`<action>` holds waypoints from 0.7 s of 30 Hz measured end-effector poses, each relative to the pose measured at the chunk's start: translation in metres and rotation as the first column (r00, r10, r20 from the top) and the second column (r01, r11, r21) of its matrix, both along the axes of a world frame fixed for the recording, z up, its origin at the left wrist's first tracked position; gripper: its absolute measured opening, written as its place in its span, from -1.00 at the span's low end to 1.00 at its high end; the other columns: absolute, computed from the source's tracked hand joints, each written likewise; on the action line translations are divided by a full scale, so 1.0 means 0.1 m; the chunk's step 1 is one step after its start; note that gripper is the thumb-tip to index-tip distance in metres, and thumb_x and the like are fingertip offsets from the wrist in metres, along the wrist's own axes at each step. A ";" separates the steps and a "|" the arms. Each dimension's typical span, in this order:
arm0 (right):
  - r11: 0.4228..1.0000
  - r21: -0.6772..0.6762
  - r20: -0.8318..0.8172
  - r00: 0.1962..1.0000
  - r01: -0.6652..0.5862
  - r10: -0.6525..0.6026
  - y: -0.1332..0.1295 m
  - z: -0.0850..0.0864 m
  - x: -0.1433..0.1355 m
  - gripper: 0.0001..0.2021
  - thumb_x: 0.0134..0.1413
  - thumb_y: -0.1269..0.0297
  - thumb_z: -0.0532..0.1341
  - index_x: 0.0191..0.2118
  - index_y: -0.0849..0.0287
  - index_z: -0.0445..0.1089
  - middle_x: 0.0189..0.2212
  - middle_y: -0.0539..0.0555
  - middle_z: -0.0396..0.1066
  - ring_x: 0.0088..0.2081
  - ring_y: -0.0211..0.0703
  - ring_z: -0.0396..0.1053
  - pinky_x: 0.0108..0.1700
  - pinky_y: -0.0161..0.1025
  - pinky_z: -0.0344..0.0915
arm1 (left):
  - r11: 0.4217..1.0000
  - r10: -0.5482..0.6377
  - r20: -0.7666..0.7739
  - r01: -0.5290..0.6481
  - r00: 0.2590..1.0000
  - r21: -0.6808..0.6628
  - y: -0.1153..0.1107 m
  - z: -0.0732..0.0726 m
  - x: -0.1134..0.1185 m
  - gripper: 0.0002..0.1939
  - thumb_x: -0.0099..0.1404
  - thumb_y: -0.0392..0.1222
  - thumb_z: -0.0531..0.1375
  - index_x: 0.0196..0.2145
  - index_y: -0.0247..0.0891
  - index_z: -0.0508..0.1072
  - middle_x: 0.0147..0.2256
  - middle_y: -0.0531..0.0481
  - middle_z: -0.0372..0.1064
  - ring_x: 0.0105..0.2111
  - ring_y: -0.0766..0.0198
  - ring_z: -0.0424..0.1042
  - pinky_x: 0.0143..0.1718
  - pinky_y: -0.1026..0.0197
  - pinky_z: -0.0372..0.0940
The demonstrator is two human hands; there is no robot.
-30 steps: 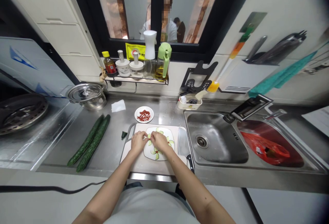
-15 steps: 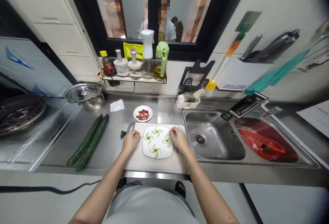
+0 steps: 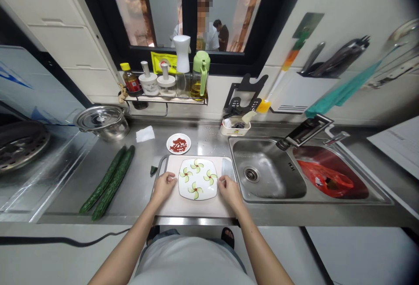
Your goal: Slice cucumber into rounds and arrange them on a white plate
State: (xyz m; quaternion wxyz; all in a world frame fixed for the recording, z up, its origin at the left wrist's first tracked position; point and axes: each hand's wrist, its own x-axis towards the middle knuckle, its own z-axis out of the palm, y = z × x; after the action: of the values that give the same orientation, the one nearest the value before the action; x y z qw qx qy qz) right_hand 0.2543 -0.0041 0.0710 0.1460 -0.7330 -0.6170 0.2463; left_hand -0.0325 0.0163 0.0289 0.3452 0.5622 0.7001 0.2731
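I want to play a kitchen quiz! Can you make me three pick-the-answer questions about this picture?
1. Where is the white plate?
A. in the sink
B. on the cutting board
C. on the shelf

2. How many cucumber pinwheels are on the plate?
A. two
B. four
C. six

3. What are the left hand and right hand doing?
A. resting beside the plate, one each side
B. holding a knife
C. lifting the pot

Answers: B, the board lies under it; B, four flowers show; A, both hands are empty at its sides.

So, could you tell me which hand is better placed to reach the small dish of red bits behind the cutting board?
Probably the left hand: the dish sits toward the board's left back corner, nearer it than the right hand.
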 end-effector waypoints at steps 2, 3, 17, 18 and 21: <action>0.998 -0.051 -0.014 1.000 0.023 -0.023 -0.04 -0.04 -0.04 -0.80 0.12 0.29 0.05 -0.20 0.20 0.36 -0.47 0.04 0.40 -0.43 -0.23 0.29 -0.38 -0.37 0.05 | 0.999 -0.008 0.040 0.009 0.999 -0.036 -0.04 0.04 0.04 -0.73 0.12 -0.13 0.16 -0.22 -0.28 0.46 -0.51 0.06 0.41 -0.47 0.30 0.40 -0.41 0.30 0.22; 0.997 -0.072 -0.023 0.999 0.030 -0.032 -0.06 -0.05 -0.07 -0.79 0.12 0.28 0.06 -0.18 0.20 0.36 -0.48 0.04 0.40 -0.44 -0.23 0.29 -0.39 -0.37 0.04 | 0.998 -0.009 0.065 0.013 0.998 -0.067 -0.06 0.07 0.06 -0.72 0.12 -0.14 0.16 -0.21 -0.28 0.45 -0.51 0.07 0.41 -0.48 0.30 0.40 -0.41 0.31 0.23; 0.981 -0.180 -0.019 0.996 0.078 -0.082 -0.10 -0.22 -0.20 -0.71 0.10 0.35 0.04 -0.04 0.24 0.27 -0.36 0.10 0.42 -0.29 -0.17 0.35 -0.33 -0.34 0.08 | 0.951 0.036 0.352 0.076 0.935 -0.301 -0.12 0.24 0.22 -0.71 0.08 -0.32 0.18 -0.18 -0.32 0.37 -0.58 0.12 0.36 -0.58 0.36 0.38 -0.52 0.35 0.22; 0.980 -0.178 -0.019 0.996 0.084 -0.089 -0.10 -0.24 -0.21 -0.70 0.09 0.34 0.04 -0.04 0.24 0.27 -0.36 0.10 0.42 -0.28 -0.17 0.35 -0.33 -0.34 0.09 | 0.951 0.037 0.365 0.080 0.930 -0.300 -0.12 0.25 0.23 -0.71 0.07 -0.33 0.18 -0.19 -0.32 0.36 -0.58 0.12 0.36 -0.57 0.36 0.38 -0.52 0.35 0.22; 0.980 -0.178 -0.023 0.995 0.094 -0.099 -0.08 -0.27 -0.22 -0.71 0.08 0.33 0.05 -0.05 0.24 0.26 -0.37 0.09 0.42 -0.29 -0.16 0.35 -0.33 -0.34 0.10 | 0.950 0.033 0.382 0.090 0.924 -0.299 -0.12 0.25 0.24 -0.70 0.04 -0.36 0.18 -0.21 -0.31 0.34 -0.59 0.15 0.32 -0.58 0.39 0.37 -0.53 0.37 0.22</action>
State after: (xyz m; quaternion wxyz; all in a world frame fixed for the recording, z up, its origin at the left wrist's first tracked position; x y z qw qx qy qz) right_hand 0.2326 -0.0126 0.0436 0.1020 -0.7681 -0.5541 0.3043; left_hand -0.0085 0.0039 0.0539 0.5630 0.4471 0.6452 0.2586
